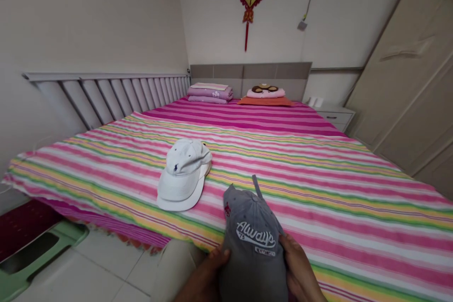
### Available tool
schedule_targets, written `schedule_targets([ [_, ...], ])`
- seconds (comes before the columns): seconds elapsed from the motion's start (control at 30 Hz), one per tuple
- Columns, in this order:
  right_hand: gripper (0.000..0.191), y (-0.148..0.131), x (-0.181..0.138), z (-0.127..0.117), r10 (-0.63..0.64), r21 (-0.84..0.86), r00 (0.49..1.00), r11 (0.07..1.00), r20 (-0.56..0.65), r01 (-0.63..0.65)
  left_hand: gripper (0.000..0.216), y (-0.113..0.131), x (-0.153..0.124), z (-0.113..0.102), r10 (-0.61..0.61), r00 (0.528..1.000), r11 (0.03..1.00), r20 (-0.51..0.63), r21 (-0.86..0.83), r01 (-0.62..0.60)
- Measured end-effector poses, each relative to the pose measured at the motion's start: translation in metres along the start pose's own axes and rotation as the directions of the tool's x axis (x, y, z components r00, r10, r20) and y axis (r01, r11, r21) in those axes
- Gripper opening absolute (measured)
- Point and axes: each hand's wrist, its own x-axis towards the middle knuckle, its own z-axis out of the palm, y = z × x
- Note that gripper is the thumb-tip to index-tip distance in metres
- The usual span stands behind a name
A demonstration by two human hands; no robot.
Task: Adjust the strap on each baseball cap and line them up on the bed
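Observation:
A grey baseball cap (253, 212) with white "Always" lettering is held up at the near edge of the bed, its strap sticking up at the far end. My left hand (208, 271) grips its left side, thumb on top. On the opposite side, my right hand (297, 262) is closed around the cap's edge. The fingers of both hands are partly hidden beneath the cap. To the left and a little farther off, white baseball caps (186, 172) rest on the bed, seemingly stacked, the front one bearing a small dark logo.
A striped sheet (336, 170) covers the bed. Folded purple bedding (210, 93) and a pink-and-orange pile (267, 99) lie by the headboard (226, 73). White railing (116, 94) runs along the left. A green stool (42, 255) stands lower left; a nightstand (334, 115) stands at the right.

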Motion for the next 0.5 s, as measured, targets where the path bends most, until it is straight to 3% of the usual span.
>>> schedule_targets([
  [0.13,0.029,0.004,0.002,-0.003,-0.042,0.004,0.999,0.999,-0.018,0.042,0.025,0.026,0.007,0.010,0.130,0.991,0.981,0.027,0.145,-0.132],
  [0.3,0.044,0.009,0.007,-0.013,-0.048,-0.013,0.995,0.999,-0.092,0.047,0.022,0.120,0.023,0.057,0.304,0.953,0.896,0.014,0.334,-0.291],
  [0.4,0.048,0.011,0.008,-0.016,-0.055,-0.035,0.994,0.998,-0.092,0.052,0.014,0.189,0.025,0.095,0.498,0.866,0.810,0.051,0.328,-0.486],
  [0.5,0.050,0.013,0.009,-0.017,-0.053,-0.030,0.995,0.998,-0.080,0.051,0.017,0.245,0.022,0.114,0.682,0.731,0.709,-0.010,0.254,-0.658],
])
